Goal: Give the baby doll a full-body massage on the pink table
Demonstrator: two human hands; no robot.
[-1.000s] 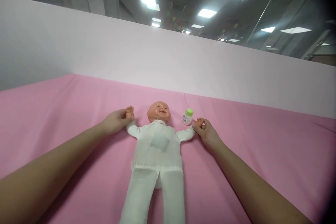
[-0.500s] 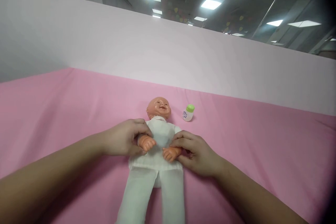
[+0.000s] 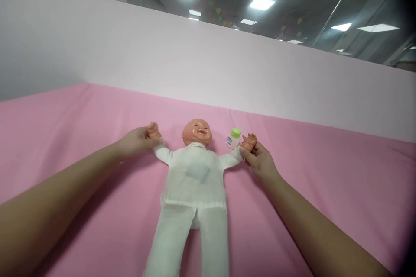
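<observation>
A baby doll (image 3: 193,181) in a white suit lies on its back on the pink sheet (image 3: 81,130), head away from me. Its arms are stretched out to both sides. My left hand (image 3: 134,142) is closed on the doll's hand at the left. My right hand (image 3: 258,160) is closed on the doll's other hand at the right. A small white bottle with a green cap (image 3: 233,138) stands just beside the doll's right-side hand, close to my right fingers.
A pale pink wall or board (image 3: 208,69) rises behind the sheet. Above it are a dark ceiling with light panels (image 3: 261,4) and a glass partition at the right.
Half a second ago both hands held the doll's hands together over its chest. Now they have spread the doll's arms outward, as they were one second ago.
</observation>
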